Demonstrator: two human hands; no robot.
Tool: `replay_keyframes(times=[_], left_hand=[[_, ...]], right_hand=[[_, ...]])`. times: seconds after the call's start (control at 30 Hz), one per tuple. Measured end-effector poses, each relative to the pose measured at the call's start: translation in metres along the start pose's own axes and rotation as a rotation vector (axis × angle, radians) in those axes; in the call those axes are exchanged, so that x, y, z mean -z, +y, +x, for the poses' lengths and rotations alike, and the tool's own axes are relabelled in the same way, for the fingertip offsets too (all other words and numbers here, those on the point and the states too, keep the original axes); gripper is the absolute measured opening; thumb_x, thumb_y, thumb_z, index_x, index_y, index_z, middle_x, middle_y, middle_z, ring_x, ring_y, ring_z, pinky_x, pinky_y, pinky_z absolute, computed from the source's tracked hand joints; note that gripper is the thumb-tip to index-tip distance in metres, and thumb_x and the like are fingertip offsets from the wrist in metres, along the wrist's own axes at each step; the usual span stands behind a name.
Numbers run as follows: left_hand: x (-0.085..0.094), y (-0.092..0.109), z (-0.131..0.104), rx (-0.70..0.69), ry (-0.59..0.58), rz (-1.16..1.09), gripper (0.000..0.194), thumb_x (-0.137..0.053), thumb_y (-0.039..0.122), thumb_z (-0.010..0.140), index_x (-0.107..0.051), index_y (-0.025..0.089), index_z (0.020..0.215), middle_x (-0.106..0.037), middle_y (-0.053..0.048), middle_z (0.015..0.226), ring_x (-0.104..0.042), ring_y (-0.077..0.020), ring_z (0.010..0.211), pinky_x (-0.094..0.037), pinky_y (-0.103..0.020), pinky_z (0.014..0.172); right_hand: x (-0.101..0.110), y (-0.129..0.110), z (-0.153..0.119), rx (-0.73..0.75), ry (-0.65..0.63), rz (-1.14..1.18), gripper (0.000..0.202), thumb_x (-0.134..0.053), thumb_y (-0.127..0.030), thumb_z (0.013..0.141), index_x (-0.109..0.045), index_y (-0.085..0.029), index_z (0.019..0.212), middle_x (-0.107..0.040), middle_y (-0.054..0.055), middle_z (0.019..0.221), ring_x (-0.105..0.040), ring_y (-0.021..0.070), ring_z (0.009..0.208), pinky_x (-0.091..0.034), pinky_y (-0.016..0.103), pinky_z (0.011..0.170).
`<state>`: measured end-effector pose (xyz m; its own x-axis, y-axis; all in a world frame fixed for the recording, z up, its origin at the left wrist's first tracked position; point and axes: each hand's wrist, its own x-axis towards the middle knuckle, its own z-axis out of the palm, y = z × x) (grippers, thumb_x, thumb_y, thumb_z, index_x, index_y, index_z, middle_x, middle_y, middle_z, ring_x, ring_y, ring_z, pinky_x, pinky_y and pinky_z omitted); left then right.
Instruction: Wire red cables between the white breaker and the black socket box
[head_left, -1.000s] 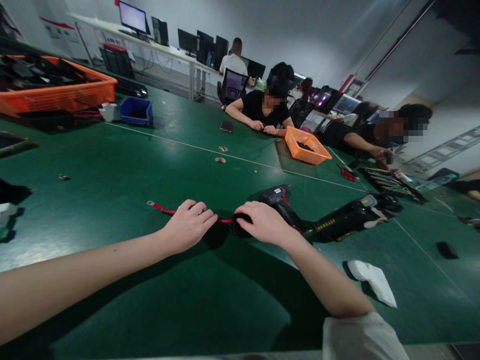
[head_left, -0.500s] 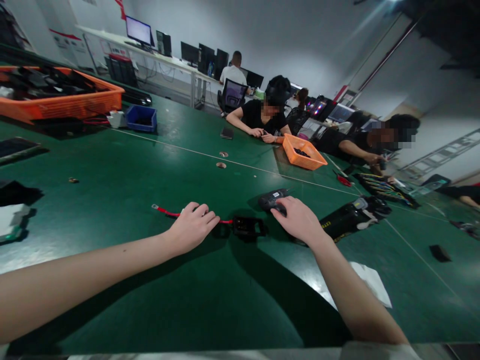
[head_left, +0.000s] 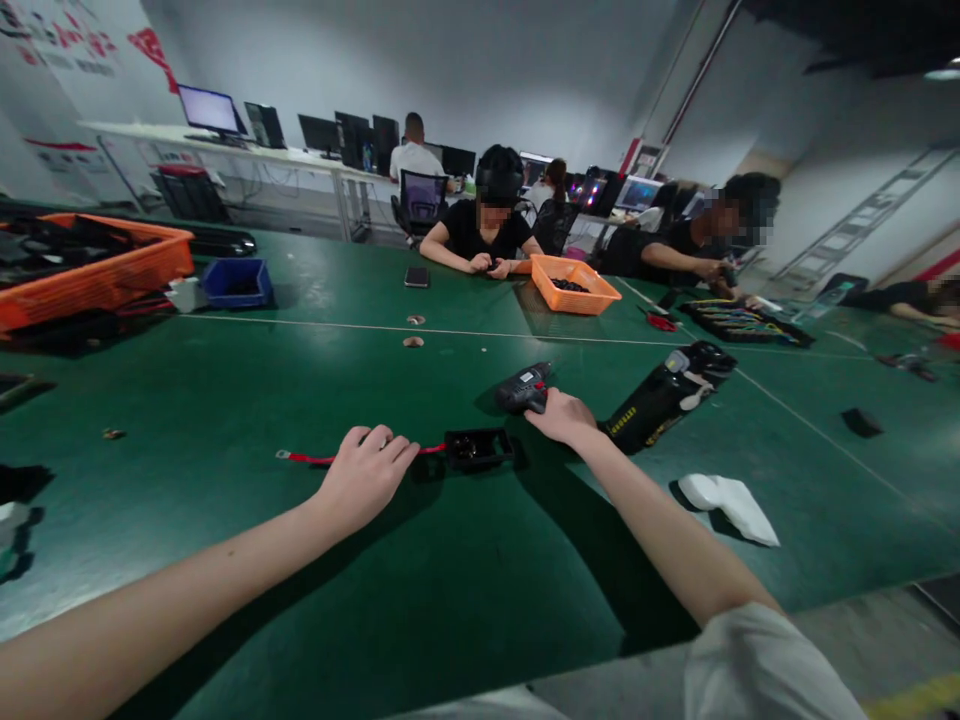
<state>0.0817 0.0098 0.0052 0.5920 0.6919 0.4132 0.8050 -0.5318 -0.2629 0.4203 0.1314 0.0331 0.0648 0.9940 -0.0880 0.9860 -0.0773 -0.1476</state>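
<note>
My left hand [head_left: 366, 478] is closed over a red cable [head_left: 306, 459], which lies on the green table and has a metal ring terminal at its left end. From under my fingers the cable runs right into a black open plastic housing [head_left: 480, 464], where small brass-coloured parts show. Beyond the housing lies a dark grey cordless screwdriver [head_left: 517, 388] with a red trigger. My right hand [head_left: 564, 416] is closed around its grip, and the tool's nose points away to the upper right.
Right of my hand lies a black bottle [head_left: 637, 418], with a white wrapped item [head_left: 739, 510] nearer me. An orange basket [head_left: 589, 303] stands across the table before a person in black. At the left are a larger orange crate [head_left: 112, 275] and a blue bin [head_left: 236, 288].
My view has levelled and swung right. My right hand has shifted from over the screwdriver to around its grip. My left hand stays on the cable.
</note>
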Motion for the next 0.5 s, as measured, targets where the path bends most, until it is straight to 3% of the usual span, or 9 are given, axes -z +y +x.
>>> replay_keyframes(times=[0.2,0.3,0.37,0.5], left_hand=[[0.000,-0.001,0.000,-0.015,0.047,-0.001,0.029,-0.056,0.010,0.091,-0.071,0.017,0.115,-0.074,-0.009,0.104,-0.061,-0.0264,0.095,-0.040,-0.042,0.080],[-0.001,-0.001,0.000,-0.018,0.053,-0.001,0.028,-0.056,0.012,0.091,-0.071,0.017,0.115,-0.074,-0.009,0.105,-0.061,-0.0259,0.095,-0.040,-0.042,0.080],[-0.002,0.000,0.000,-0.011,0.041,0.005,0.028,-0.057,0.013,0.091,-0.071,0.017,0.115,-0.074,-0.008,0.105,-0.061,-0.0258,0.094,-0.040,-0.042,0.080],[-0.002,0.000,0.000,0.007,0.026,0.034,0.024,-0.059,0.019,0.093,-0.071,0.019,0.114,-0.073,-0.008,0.099,-0.059,-0.0265,0.093,-0.040,-0.042,0.077]], right_hand=[[0.012,0.006,-0.007,0.069,0.043,0.154,0.044,-0.065,-0.047,0.084,-0.062,-0.016,0.115,-0.072,0.013,0.107,-0.067,0.0261,0.093,-0.047,0.030,0.072],[0.036,-0.001,-0.024,0.203,0.049,0.501,0.041,-0.064,-0.046,0.085,-0.064,-0.013,0.110,-0.072,0.010,0.099,-0.064,0.0207,0.082,-0.046,0.027,0.066],[0.061,-0.011,-0.042,0.254,-0.053,0.833,0.041,-0.066,-0.048,0.084,-0.066,-0.012,0.105,-0.072,0.010,0.097,-0.062,0.0183,0.075,-0.046,0.025,0.060],[0.113,-0.030,-0.088,0.156,-0.394,1.260,0.035,-0.064,-0.044,0.087,-0.069,-0.014,0.102,-0.073,0.011,0.099,-0.063,0.0144,0.068,-0.050,0.022,0.053]])
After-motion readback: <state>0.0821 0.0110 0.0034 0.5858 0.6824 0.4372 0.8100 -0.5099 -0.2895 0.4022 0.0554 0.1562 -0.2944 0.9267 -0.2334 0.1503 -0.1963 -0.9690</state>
